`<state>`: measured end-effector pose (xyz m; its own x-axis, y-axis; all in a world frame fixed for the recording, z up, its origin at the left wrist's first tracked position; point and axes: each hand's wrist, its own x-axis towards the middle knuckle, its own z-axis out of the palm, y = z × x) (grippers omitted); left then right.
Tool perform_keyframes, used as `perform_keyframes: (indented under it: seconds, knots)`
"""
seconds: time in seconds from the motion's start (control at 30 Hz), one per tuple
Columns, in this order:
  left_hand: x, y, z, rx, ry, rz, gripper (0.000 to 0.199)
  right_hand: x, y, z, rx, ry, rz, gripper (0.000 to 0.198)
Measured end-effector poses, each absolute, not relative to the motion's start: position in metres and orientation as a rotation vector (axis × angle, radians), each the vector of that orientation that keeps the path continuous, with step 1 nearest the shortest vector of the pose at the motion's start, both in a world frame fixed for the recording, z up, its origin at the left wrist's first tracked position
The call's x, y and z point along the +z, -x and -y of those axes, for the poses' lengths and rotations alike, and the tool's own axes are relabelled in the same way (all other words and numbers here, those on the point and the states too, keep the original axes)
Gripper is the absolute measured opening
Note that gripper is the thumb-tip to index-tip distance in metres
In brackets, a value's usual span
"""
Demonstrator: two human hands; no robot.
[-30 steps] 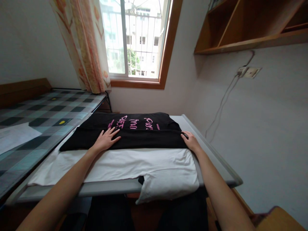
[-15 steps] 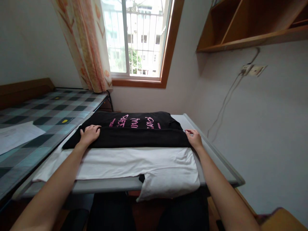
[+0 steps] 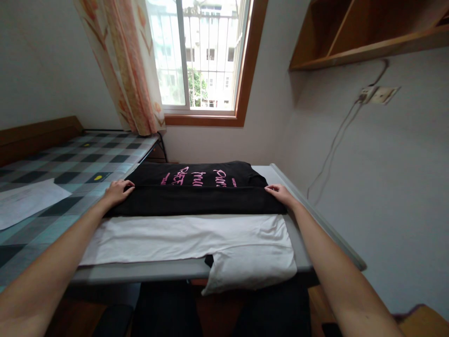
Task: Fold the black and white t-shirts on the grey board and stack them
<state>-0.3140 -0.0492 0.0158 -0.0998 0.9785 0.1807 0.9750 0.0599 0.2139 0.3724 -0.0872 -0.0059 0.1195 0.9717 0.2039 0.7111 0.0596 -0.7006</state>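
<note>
A black T-shirt (image 3: 203,200) with pink lettering lies across the grey table, its near part folded over into a long flat strip. My left hand (image 3: 117,193) is closed at the left end of the strip's far edge, thumb and fingertips pinching the black cloth. At the right end of that same edge, my right hand (image 3: 281,194) pinches the fabric between thumb and fingers. Nearer to me, white cloth (image 3: 168,238) with a sleeve-like flap (image 3: 250,269) lies flat; the flap hangs over the front edge. A small black bit shows beside the flap.
The grey table (image 3: 140,272) has a raised rim along its right side. On the left, a bed with a checked cover (image 3: 105,157) adjoins it, with white paper (image 3: 31,201) on top. A wall shelf (image 3: 343,51) and a socket with cables (image 3: 380,95) are at right.
My left hand has slid left along the black T-shirt and now pinches the fold's far edge instead of resting on it. My right hand has shifted slightly onto the edge's right end.
</note>
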Motion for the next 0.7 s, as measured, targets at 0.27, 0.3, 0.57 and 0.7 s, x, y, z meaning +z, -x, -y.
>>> perform_keyframes:
  seconds: [0.27,0.3,0.57,0.7]
  knots:
    - [0.023,0.305,0.048,0.201,-2.202,-2.332,0.032,0.008,-0.365,0.083,0.621,1.789,1.652,0.038]
    - [0.025,0.303,0.048,0.197,-2.207,-2.346,0.032,0.008,-0.363,0.083,0.601,1.806,1.65,0.038]
    - [0.025,0.288,0.059,0.281,-2.251,-2.46,0.031,0.007,-0.354,0.091,0.251,2.039,1.731,0.027]
    - [0.032,0.264,0.067,0.442,-2.416,-2.421,0.031,0.024,-0.332,0.099,0.038,2.152,1.7,0.024]
